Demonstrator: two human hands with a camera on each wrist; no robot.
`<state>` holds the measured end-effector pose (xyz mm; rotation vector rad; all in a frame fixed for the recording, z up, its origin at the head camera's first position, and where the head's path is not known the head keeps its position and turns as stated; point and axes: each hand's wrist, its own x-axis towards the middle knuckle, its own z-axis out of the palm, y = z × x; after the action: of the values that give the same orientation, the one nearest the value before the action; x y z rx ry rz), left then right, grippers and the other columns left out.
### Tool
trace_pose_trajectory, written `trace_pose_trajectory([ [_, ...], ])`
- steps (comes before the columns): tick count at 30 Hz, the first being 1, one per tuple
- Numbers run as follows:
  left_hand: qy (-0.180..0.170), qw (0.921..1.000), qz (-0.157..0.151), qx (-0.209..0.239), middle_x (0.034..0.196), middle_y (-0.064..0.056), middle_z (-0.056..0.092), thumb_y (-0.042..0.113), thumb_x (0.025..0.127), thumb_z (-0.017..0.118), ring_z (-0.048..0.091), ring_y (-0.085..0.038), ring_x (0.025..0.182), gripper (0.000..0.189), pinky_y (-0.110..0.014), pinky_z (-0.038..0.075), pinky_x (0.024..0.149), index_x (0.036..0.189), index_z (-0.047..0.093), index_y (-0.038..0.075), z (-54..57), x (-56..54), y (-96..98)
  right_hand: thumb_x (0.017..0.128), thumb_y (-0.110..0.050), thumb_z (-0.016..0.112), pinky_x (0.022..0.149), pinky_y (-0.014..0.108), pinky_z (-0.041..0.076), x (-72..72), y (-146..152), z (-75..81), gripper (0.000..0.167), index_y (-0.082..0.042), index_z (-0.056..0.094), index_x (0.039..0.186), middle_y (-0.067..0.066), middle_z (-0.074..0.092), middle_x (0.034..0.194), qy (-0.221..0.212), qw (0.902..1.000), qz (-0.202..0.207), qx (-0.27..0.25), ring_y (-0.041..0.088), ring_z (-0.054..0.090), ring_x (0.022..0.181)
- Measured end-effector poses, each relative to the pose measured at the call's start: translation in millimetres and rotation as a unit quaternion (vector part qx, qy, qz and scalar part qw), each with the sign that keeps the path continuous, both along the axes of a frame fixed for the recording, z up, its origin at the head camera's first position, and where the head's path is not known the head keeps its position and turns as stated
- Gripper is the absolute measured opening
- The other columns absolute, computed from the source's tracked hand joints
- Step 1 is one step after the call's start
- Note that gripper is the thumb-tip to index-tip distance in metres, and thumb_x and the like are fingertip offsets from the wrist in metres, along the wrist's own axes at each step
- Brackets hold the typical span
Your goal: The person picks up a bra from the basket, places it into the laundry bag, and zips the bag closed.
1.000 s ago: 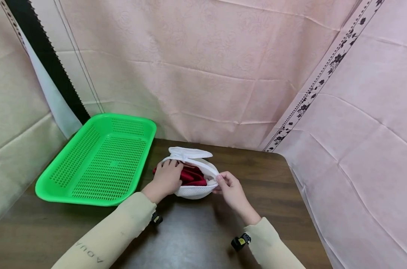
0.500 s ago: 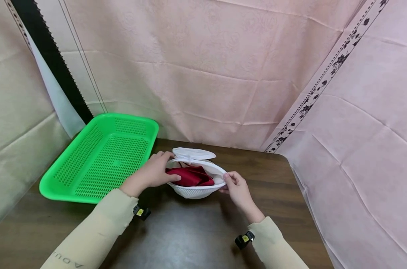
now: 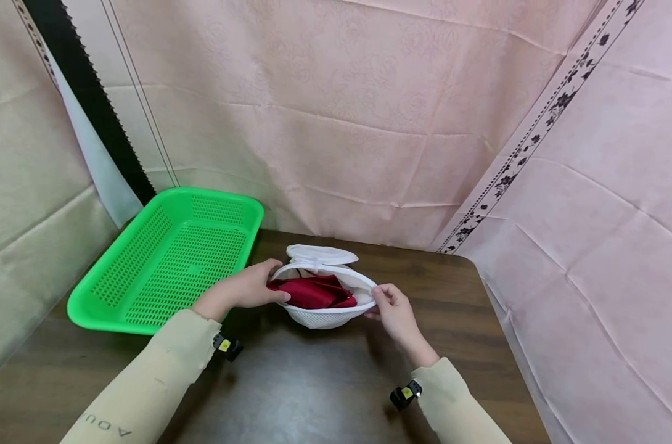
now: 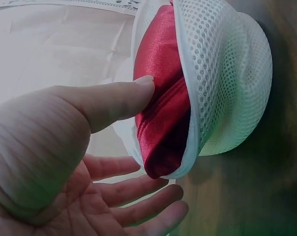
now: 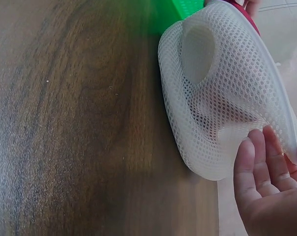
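Note:
A white mesh laundry bag (image 3: pixel 320 317) stands on the table with its mouth spread wide. Shiny red cloth (image 3: pixel 314 291) fills much of the opening, more toward the left end. At that end is my left hand (image 3: pixel 248 285); in the left wrist view its thumb (image 4: pixel 116 101) lies against the red cloth (image 4: pixel 161 64), while the other fingers extend loosely beside the bag's far side. My right hand (image 3: pixel 396 313) pinches the right end of the bag's rim between thumb and fingers. In the right wrist view, its fingertips touch the mesh wall (image 5: pixel 212 108).
A green plastic basket (image 3: pixel 81 311) with slotted walls stands on the left of the brown wooden table (image 3: pixel 303 394). A flat white flap (image 3: pixel 322 254) sticks up behind the bag's mouth. Pale cloth sheets (image 3: pixel 341 123) hang behind and on both sides.
My left hand has come out of the bag's opening to its left end, thumb over the cloth. The bag has shifted slightly right and opened wider. My right hand keeps hold of the rim.

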<state>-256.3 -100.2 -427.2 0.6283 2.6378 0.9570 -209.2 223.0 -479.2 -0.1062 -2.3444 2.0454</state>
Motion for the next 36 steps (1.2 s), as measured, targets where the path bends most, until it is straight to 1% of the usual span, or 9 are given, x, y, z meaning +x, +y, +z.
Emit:
trace_pose_trajectory([
  [5, -0.018, 0.9998, 0.000, 0.006, 0.113, -0.012, 0.060, 0.036, 0.083, 0.076, 0.057, -0.022, 0.098, 0.074, -0.043, 0.046, 0.088, 0.135, 0.042, -0.004, -6.9, -2.4, 3.4, 0.101, -0.022, 0.053, 0.070, 0.039, 0.056, -0.9, 1.4, -2.0, 0.026, 0.002, 0.056, 0.108, 0.020, 0.067, 0.093, -0.003, 1.0000, -0.004, 0.005, 0.024, 0.067, 0.075],
  [10, -0.008, 0.9999, 0.014, 0.004, 0.110, -0.014, 0.060, 0.035, 0.082, 0.077, 0.057, -0.025, 0.097, 0.072, -0.043, 0.046, 0.089, 0.131, 0.043, -0.006, -13.7, -3.0, 10.0, 0.101, -0.021, 0.054, 0.070, 0.039, 0.056, -1.0, 2.1, -2.6, 0.023, 0.000, 0.057, 0.108, 0.019, 0.067, 0.093, -0.007, 1.0000, -0.005, 0.004, 0.025, 0.067, 0.076],
  [17, -0.009, 0.9976, 0.065, 0.019, 0.096, -0.010, 0.057, 0.039, 0.080, 0.078, 0.057, -0.023, 0.084, 0.070, -0.036, 0.049, 0.074, 0.119, 0.042, -0.005, -16.6, 0.0, 22.0, 0.100, -0.020, 0.055, 0.071, 0.043, 0.056, -1.0, 0.3, -4.3, 0.022, 0.001, 0.058, 0.107, 0.017, 0.067, 0.092, -0.002, 1.0000, -0.006, -0.007, 0.023, 0.067, 0.076],
  [22, -0.007, 0.9953, 0.088, 0.040, 0.091, -0.009, 0.057, 0.043, 0.079, 0.078, 0.057, -0.022, 0.077, 0.068, -0.033, 0.049, 0.067, 0.116, 0.042, 0.000, -16.6, 0.0, 26.4, 0.100, -0.020, 0.056, 0.072, 0.045, 0.056, 0.0, -3.7, -1.3, 0.023, 0.002, 0.059, 0.107, 0.018, 0.067, 0.094, 0.012, 0.9999, 0.005, -0.010, 0.021, 0.067, 0.075],
  [24, 0.002, 0.9943, 0.095, 0.048, 0.090, -0.008, 0.057, 0.044, 0.079, 0.078, 0.057, -0.021, 0.077, 0.064, -0.033, 0.049, 0.066, 0.114, 0.043, 0.003, -17.0, -0.9, 27.9, 0.099, -0.020, 0.056, 0.073, 0.047, 0.055, 0.6, -6.2, 1.4, 0.023, 0.002, 0.059, 0.107, 0.019, 0.067, 0.095, 0.020, 0.9997, 0.011, -0.007, 0.021, 0.067, 0.076],
  [28, 0.046, 0.9911, 0.110, 0.059, 0.086, -0.007, 0.058, 0.041, 0.081, 0.076, 0.057, -0.022, 0.075, 0.052, -0.035, 0.048, 0.065, 0.107, 0.047, 0.006, -16.9, -1.9, 31.1, 0.100, -0.019, 0.056, 0.078, 0.055, 0.052, 1.1, -11.6, 6.7, 0.023, 0.001, 0.059, 0.108, 0.019, 0.067, 0.095, 0.028, 0.9993, 0.026, -0.004, 0.020, 0.066, 0.076],
  [31, 0.075, 0.9878, 0.120, 0.065, 0.082, -0.007, 0.057, 0.034, 0.082, 0.076, 0.056, -0.024, 0.074, 0.044, -0.036, 0.047, 0.064, 0.102, 0.048, 0.006, -15.8, -1.4, 32.4, 0.100, -0.018, 0.055, 0.079, 0.057, 0.050, 1.0, -14.0, 9.0, 0.022, 0.002, 0.059, 0.108, 0.019, 0.067, 0.095, 0.028, 0.9992, 0.028, -0.003, 0.020, 0.065, 0.076],
  [33, 0.079, 0.9864, 0.127, 0.067, 0.080, -0.007, 0.056, 0.032, 0.082, 0.077, 0.055, -0.023, 0.072, 0.042, -0.035, 0.046, 0.063, 0.098, 0.048, 0.007, -15.1, -0.9, 32.4, 0.100, -0.018, 0.055, 0.080, 0.058, 0.050, 0.9, -14.2, 9.9, 0.022, 0.002, 0.059, 0.108, 0.020, 0.067, 0.095, 0.026, 0.9994, 0.023, -0.004, 0.020, 0.065, 0.075],
  [36, 0.062, 0.9870, 0.126, 0.079, 0.078, -0.007, 0.055, 0.034, 0.081, 0.078, 0.055, -0.022, 0.070, 0.042, -0.034, 0.046, 0.061, 0.095, 0.048, 0.006, -15.2, -1.4, 30.8, 0.100, -0.016, 0.055, 0.080, 0.058, 0.050, 0.4, -12.4, 12.3, 0.024, 0.005, 0.058, 0.109, 0.022, 0.066, 0.095, 0.020, 0.9996, 0.018, -0.012, 0.019, 0.065, 0.075],
])
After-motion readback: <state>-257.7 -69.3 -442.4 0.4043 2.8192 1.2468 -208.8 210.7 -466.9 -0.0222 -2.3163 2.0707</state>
